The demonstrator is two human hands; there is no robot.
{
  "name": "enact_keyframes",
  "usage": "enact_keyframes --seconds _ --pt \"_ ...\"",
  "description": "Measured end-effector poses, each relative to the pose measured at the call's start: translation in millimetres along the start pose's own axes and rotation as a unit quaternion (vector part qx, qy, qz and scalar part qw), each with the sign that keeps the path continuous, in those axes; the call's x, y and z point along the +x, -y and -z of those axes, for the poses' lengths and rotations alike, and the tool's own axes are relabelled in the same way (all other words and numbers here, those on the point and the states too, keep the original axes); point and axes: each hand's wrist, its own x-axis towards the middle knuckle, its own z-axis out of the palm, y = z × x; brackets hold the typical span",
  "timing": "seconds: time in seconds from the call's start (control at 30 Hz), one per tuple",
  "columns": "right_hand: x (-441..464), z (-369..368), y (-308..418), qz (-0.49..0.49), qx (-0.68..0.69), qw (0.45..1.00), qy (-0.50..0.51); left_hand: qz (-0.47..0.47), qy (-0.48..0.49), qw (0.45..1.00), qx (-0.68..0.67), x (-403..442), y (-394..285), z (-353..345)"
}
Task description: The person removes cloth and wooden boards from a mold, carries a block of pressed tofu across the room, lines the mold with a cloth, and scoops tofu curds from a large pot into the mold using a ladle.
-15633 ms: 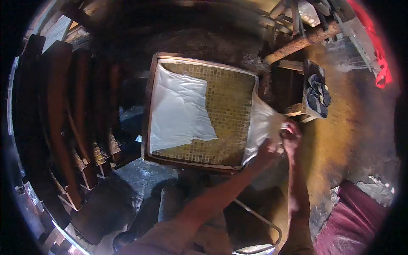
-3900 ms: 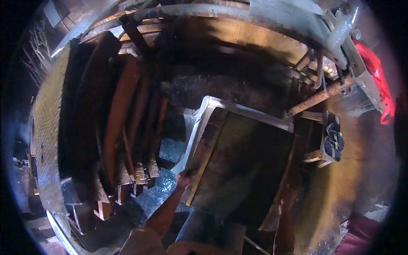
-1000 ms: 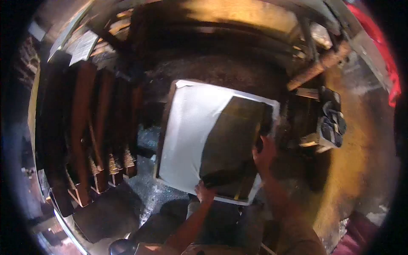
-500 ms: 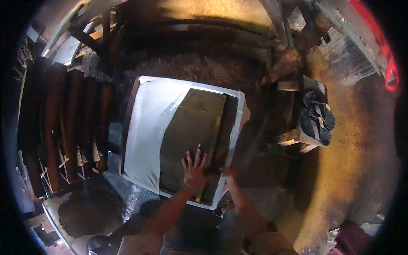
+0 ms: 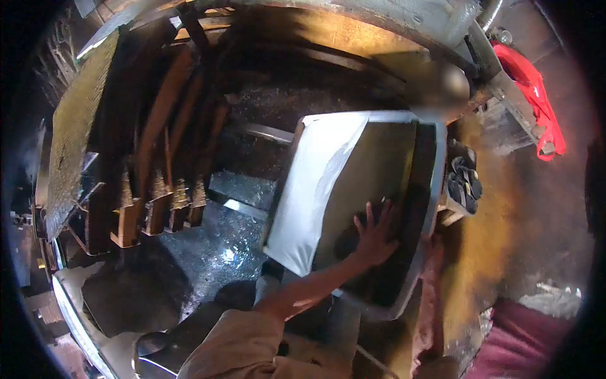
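A large rectangular frame (image 5: 440,170) has white cloth (image 5: 309,189) along its left side and a dark, flat panel (image 5: 372,164) over the rest. My left hand (image 5: 377,240) lies on the panel with its fingers spread. At the frame's right edge, my right hand (image 5: 432,249) grips the rim near its lower corner. Part of its fingers is lost in shadow.
Several dark wooden boards (image 5: 170,120) stand in a row at the left, beside a wet, shiny floor (image 5: 218,252). Dark sandals (image 5: 464,183) rest on a small stand beyond the frame. Red cloth (image 5: 530,88) hangs upper right; maroon fabric (image 5: 524,341) lies lower right.
In view, the frame with both hands has shifted to the right, and the row of boards has shifted right too. My left hand stays spread on the panel and my right hand on the rim.
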Motion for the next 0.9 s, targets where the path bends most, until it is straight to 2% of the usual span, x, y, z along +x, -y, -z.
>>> enact_keyframes --seconds 0.03,0.1,0.13,0.17,0.2,0.23,0.27,0.33,0.4,0.47,0.53,0.57,0.6,0.7,0.73,0.83,0.9 --pt "-17.7 5.0 32.4 0.022 -0.042 0.998 -0.029 -0.005 -0.021 1.0 -0.022 -8.5 -2.5 20.3" --pt "-69.4 -1.3 142.4 0.07 0.0 0.997 0.026 -0.022 -0.07 0.995 -0.061 -10.3 4.4 62.4" --pt "-91.7 -20.9 176.4 0.138 -0.045 0.989 0.027 -0.006 -0.02 0.949 -0.315 -17.1 23.6 87.0" --pt "-104.6 -36.9 197.5 0.203 -0.09 0.975 0.03 0.014 0.034 0.838 -0.545 -22.0 47.5 105.7" --pt "-118.1 -57.9 222.6 0.269 -0.137 0.953 0.034 0.047 0.087 0.694 -0.713 -28.0 72.2 118.3" --pt "-136.8 -83.3 252.6 0.254 -0.15 0.951 0.089 0.076 0.101 0.612 -0.781 -38.9 98.0 120.5" --pt "-135.9 -104.6 249.2 0.333 -0.196 0.91 0.151 0.111 0.101 0.538 -0.829 -50.8 131.6 117.1" --pt "-150.2 -162.0 240.4 0.403 -0.296 0.848 0.174 0.177 0.053 0.468 -0.864 -82.5 205.4 97.1" --pt "-147.9 -219.0 225.2 0.455 -0.274 0.81 0.251 0.259 -0.038 0.459 -0.849 -130.7 299.2 64.1" --pt "-149.5 -278.0 185.2 0.452 -0.17 0.827 0.288 0.35 -0.132 0.461 -0.804 -189.4 389.5 26.3" --pt "-156.8 -323.9 135.5 0.346 -0.178 0.843 0.372 0.431 -0.202 0.454 -0.753 -246.7 459.9 -11.7" --pt "-147.0 -341.5 112.1 0.346 -0.215 0.804 0.433 0.47 -0.232 0.444 -0.727 -276.0 485.3 -29.1" --pt "-146.6 -345.5 129.9 0.11 -0.207 0.8 0.552 0.505 -0.253 0.432 -0.703 -296.0 498.2 -43.2" --pt "-144.1 -376.9 71.3 0.202 -0.1 0.815 0.534 0.575 -0.282 0.399 -0.656 -347.0 524.9 -95.7" --pt "-142.5 -387.3 65.1 0.13 -0.144 0.799 0.569 0.59 -0.284 0.391 -0.647 -357.4 528.9 -107.9" --pt "-141.0 -395.9 32.2 0.208 -0.139 0.809 0.532 0.608 -0.28 0.386 -0.634 -366.3 536.0 -128.3" --pt "-138.2 -402.0 26.9 0.143 -0.156 0.796 0.567 0.615 -0.274 0.389 -0.628 -369.9 543.6 -130.2"
